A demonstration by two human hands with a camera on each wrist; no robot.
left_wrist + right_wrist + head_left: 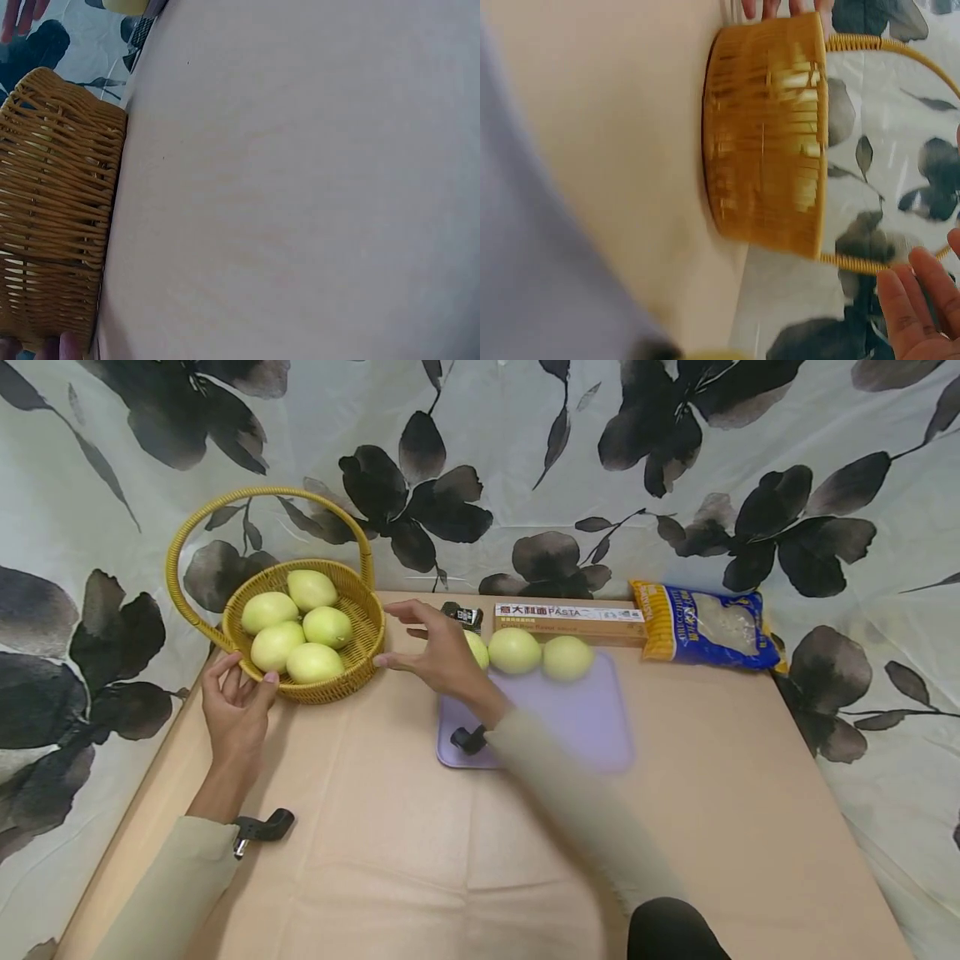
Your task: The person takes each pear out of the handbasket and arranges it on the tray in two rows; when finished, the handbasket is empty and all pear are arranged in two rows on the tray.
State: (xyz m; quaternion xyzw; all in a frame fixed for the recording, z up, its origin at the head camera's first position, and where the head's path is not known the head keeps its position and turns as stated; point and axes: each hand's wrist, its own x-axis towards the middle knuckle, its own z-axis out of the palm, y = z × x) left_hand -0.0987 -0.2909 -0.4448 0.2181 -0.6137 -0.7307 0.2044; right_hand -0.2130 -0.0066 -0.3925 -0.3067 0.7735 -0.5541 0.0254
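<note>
A yellow woven basket point(330, 693) with a tall handle stands at the back left of the table, holding several pale green round fruits point(277, 645). At its front left side my left hand point(236, 718) touches the basket with fingertips and thumb. Those fingertips point(772, 7) also show against the wicker wall in the right wrist view. My right hand point(442, 656) is at the basket's right side, thumb and fingers spread apart and holding nothing. In the right wrist view the right hand's fingers point(926, 300) appear beside the foot of the handle.
Right of the basket lies a purple tray point(555, 727) with pale green fruits point(514, 651) along its back edge, one partly behind my right hand. Behind it are a pasta box point(570, 625) and a small black packet point(463, 615). A blue-and-yellow bag point(708, 625) lies farther right.
</note>
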